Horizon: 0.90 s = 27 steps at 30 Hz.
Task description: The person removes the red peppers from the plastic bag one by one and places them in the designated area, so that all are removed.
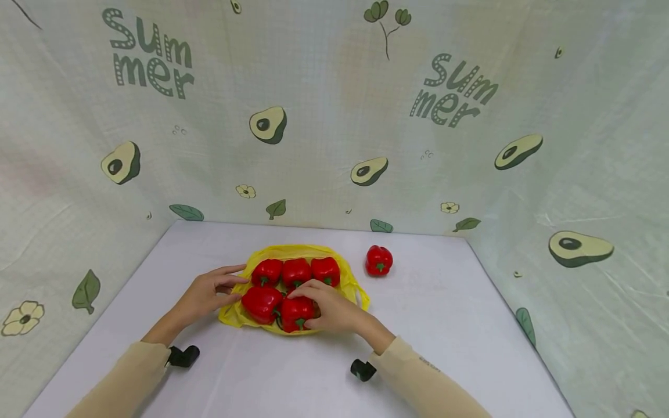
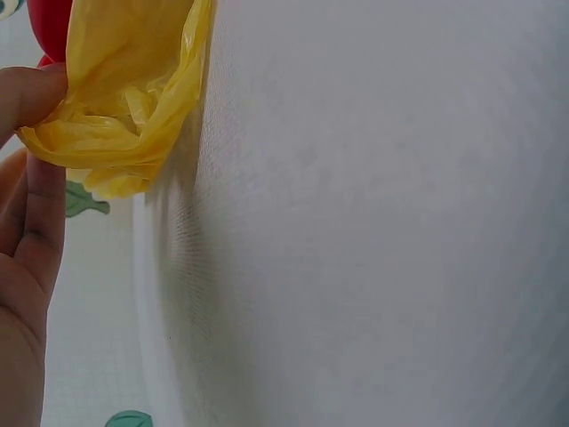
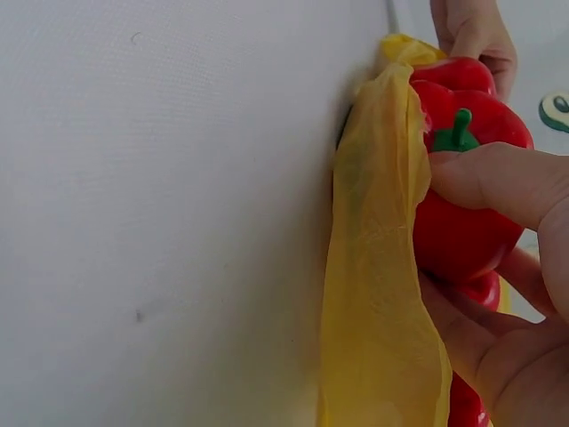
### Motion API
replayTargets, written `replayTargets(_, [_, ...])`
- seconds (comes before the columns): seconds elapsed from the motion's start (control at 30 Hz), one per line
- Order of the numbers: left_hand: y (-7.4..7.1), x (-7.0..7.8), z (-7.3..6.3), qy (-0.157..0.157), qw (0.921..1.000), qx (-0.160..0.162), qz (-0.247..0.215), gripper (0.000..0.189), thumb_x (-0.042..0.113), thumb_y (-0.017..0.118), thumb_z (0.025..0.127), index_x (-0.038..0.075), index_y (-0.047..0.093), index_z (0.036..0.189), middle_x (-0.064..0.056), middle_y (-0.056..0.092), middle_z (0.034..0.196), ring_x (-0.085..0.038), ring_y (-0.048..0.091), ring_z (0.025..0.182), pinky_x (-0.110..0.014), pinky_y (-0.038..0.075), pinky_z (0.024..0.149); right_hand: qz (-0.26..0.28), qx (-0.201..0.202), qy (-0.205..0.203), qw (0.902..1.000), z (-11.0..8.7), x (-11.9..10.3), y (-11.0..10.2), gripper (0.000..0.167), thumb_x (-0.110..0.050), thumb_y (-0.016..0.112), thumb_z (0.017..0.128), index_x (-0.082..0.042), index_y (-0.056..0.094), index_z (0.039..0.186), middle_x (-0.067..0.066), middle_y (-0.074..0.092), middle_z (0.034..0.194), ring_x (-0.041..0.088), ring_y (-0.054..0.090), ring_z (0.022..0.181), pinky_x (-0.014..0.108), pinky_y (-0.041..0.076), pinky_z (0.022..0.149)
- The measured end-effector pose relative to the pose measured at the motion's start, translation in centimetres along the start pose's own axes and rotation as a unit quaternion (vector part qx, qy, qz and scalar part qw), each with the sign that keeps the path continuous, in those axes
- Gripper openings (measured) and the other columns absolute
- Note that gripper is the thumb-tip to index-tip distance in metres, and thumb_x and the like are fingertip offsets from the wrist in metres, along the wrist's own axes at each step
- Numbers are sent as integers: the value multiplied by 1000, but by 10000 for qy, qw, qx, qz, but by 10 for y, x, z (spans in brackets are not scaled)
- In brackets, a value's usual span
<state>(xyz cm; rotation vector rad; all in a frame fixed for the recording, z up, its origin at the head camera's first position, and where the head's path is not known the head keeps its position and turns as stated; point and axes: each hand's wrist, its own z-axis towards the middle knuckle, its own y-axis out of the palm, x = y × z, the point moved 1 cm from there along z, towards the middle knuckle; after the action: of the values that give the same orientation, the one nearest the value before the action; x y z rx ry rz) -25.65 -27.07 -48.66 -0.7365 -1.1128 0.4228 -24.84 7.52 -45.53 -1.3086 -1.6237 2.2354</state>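
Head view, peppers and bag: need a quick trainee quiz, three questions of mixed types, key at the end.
1. Count: how many peppers sit outside the yellow bag?
2. True or false: the left hand grips the pepper outside the bag.
3. Short answer: what does the right hand hold?

Key:
1. One: the lone pepper, to the right of the bag.
2. False; the left wrist view shows it pinching the bag's edge.
3. The front-right pepper of those on the bag.

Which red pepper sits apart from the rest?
The lone pepper on the white table, to the right of the yellow bag; the other peppers cluster at the bag.
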Motion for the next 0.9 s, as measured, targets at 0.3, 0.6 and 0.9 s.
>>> replayTargets(0.3, [-1,2,0,-1,10000,-9,25,39,12,87,89,13,78,128,-10,62,151,-15,71,102,-17,58,86,33,109,-101,9999,-5,-8,-18,58,-9,82,92,-26,62,144,-5,56,148,14,50,137,25,54,102])
replayTargets(0.6, [-1,4,0,33,10000,-20,2,40,11,86,90,12,78,128,-11,61,152,-15,70,101,-18,59,86,124,299,-174,9993,-12,-6,-41,56,-8,79,93,-23,61,145,-2,54,150,18,52,134,24,57,94])
replayTargets(0.9, [-1,2,0,-105,9999,-17,46,38,13,87,89,16,79,127,-8,61,152,-17,69,102,-20,59,81,117,497,9,9987,-21,2,-65,60,-4,79,92,-24,61,145,-2,53,151,18,58,129,27,59,93])
